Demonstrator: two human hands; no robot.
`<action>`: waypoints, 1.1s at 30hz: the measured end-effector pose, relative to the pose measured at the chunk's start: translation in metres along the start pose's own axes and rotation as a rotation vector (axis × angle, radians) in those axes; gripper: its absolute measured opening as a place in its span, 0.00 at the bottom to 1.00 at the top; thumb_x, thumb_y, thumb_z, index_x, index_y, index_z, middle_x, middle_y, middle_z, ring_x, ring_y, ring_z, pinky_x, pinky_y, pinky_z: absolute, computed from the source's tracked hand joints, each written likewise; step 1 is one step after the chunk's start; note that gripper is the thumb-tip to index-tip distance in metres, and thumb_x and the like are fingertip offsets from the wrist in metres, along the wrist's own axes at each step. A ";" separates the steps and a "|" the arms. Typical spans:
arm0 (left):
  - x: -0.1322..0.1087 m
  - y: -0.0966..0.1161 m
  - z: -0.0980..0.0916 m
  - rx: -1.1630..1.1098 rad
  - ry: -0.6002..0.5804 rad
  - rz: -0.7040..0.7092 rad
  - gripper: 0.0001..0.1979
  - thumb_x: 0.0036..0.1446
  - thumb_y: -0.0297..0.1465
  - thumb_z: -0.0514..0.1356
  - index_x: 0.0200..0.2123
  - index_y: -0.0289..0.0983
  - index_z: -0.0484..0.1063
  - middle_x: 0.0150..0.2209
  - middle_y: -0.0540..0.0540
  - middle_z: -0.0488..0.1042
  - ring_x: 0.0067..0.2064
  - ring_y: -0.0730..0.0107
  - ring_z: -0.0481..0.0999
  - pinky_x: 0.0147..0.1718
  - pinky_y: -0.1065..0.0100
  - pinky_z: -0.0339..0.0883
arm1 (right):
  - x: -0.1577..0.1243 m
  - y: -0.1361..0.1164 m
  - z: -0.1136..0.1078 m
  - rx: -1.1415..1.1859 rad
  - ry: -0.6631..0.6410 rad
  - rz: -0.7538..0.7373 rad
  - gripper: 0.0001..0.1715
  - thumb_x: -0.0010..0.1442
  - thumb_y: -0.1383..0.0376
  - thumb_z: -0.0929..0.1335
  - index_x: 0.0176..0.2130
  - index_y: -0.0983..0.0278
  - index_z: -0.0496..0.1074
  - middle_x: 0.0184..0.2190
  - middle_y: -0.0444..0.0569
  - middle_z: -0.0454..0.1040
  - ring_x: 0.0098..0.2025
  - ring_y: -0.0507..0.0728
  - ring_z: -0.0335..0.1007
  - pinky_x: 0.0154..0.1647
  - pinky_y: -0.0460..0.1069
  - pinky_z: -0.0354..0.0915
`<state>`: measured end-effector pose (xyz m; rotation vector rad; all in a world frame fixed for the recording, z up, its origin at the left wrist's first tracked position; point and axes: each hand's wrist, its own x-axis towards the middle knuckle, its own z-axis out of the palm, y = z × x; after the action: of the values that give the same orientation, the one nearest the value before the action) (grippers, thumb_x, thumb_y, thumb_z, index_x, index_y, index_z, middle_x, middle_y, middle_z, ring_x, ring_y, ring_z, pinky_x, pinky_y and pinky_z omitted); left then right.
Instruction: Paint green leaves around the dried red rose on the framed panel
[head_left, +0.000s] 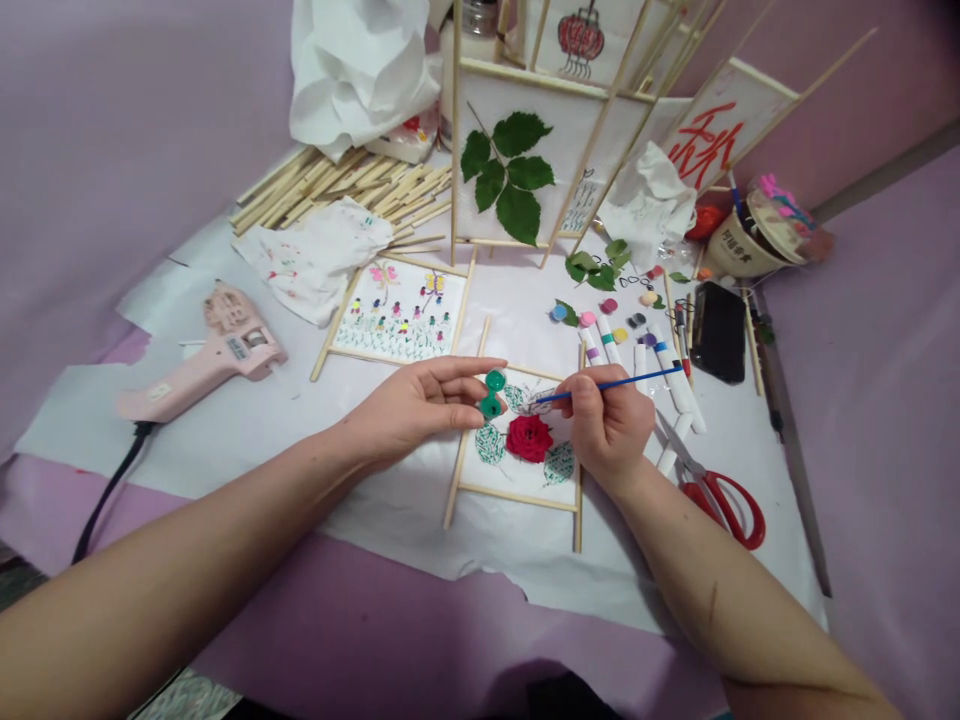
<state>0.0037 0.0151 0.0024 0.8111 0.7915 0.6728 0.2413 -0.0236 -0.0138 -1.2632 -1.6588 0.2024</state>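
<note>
Between the thumb and fingers of my left hand (431, 400) is a small green paint pot (491, 406) with its lid flipped up. My right hand (613, 425) grips a blue paintbrush (622, 382), its tip over a stick-framed white picture (517, 484). On that picture a red rose (529, 439) sits among leaf shapes dabbed in green, with one more leaf outline near the brush tip. Part of the frame's right side is hidden behind my right hand.
Red-handled scissors (724, 500), markers (667, 350) and a black phone (718, 332) lie to the right. On the left are a pink glue gun (210, 365) and a finished-looking framed drawing (397, 310). Wooden sticks (337, 190) and an upright leaf panel (517, 170) stand behind.
</note>
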 end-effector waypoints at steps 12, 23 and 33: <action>0.000 0.000 0.000 0.020 0.011 -0.002 0.26 0.43 0.26 0.77 0.48 0.44 0.85 0.34 0.51 0.79 0.41 0.65 0.81 0.42 0.65 0.73 | 0.004 -0.003 -0.001 -0.051 -0.011 -0.004 0.15 0.71 0.61 0.65 0.32 0.60 0.72 0.20 0.42 0.76 0.20 0.51 0.71 0.22 0.47 0.65; 0.000 0.000 0.001 0.016 0.006 -0.004 0.26 0.43 0.26 0.77 0.48 0.45 0.85 0.34 0.52 0.79 0.42 0.66 0.81 0.44 0.65 0.72 | 0.001 0.000 0.001 0.010 -0.011 -0.019 0.11 0.70 0.64 0.66 0.34 0.61 0.72 0.23 0.41 0.77 0.20 0.50 0.71 0.23 0.47 0.66; -0.001 0.000 0.000 0.011 -0.005 -0.003 0.25 0.44 0.26 0.77 0.47 0.47 0.85 0.34 0.53 0.79 0.42 0.68 0.82 0.45 0.66 0.71 | 0.001 -0.003 -0.002 -0.001 0.009 -0.019 0.14 0.71 0.63 0.65 0.32 0.61 0.72 0.23 0.43 0.77 0.21 0.51 0.72 0.23 0.47 0.65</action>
<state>0.0034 0.0145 0.0022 0.8211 0.7924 0.6642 0.2409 -0.0244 -0.0107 -1.2473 -1.6629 0.1842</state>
